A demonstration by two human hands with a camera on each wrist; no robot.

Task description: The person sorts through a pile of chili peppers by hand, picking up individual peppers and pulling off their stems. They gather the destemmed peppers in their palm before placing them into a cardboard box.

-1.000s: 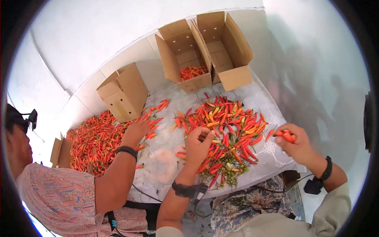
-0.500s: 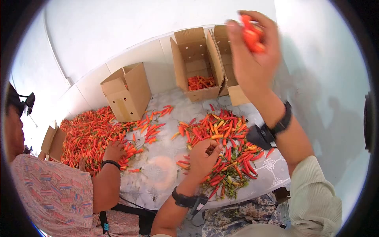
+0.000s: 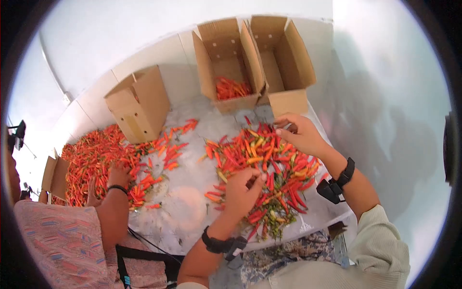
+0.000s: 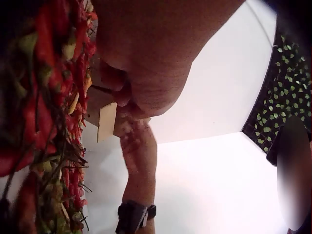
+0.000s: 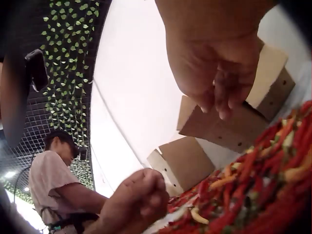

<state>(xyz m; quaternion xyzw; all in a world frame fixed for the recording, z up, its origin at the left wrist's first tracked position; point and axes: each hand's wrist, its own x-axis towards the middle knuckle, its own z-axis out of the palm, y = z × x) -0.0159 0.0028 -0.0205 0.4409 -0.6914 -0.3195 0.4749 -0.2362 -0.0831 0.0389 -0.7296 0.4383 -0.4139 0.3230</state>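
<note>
Over the left side of the near chilli pile [image 3: 274,164], my left hand [image 3: 240,190] hovers with curled fingers; no chilli shows in it. The right wrist view shows the same left hand [image 5: 139,195] as a loose fist. My right hand [image 3: 303,135] is above the pile's back right edge, its fingers loosely bent and nothing visible in them. Its palm side faces the right wrist camera [image 5: 219,73], with the fingertips pointing down. The chillies are red, orange and yellow, with green stems and bits at the pile's front [image 3: 276,221].
Behind the pile stand two open cardboard boxes, one with red chillies inside [image 3: 232,88] and the other [image 3: 284,62] at its right. A third box [image 3: 139,106] stands beside a larger chilli heap [image 3: 91,164], where another person's hands [image 3: 118,178] are working.
My right hand, which held several red chillies and rose high in front of the boxes, has come down to the pile with none visible in it. My left hand has barely moved.
</note>
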